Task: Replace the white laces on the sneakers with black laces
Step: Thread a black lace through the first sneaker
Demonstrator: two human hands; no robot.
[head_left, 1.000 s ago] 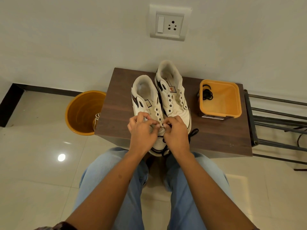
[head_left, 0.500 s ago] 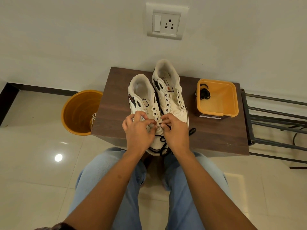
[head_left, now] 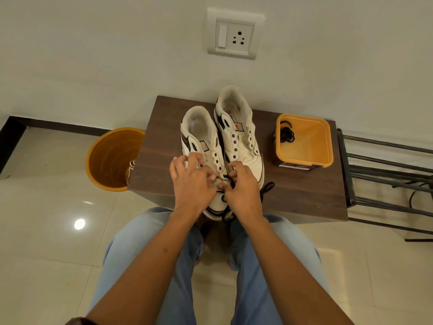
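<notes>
Pointing its toe toward you off the desk's [head_left: 164, 137] near edge, the left sneaker [head_left: 201, 146] runs lengthwise away toward the wall, beside the right sneaker [head_left: 239, 134]. Your left hand [head_left: 192, 181] presses its eyelet row, fingers spread; your right hand [head_left: 243, 188] pinches the black lace [head_left: 230, 181] there.

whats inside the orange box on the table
The orange box holds one bundled black lace in its far left corner. The rest of its floor shows bare. Nothing hides the inside except the near wall, which masks a thin strip of floor.
</notes>
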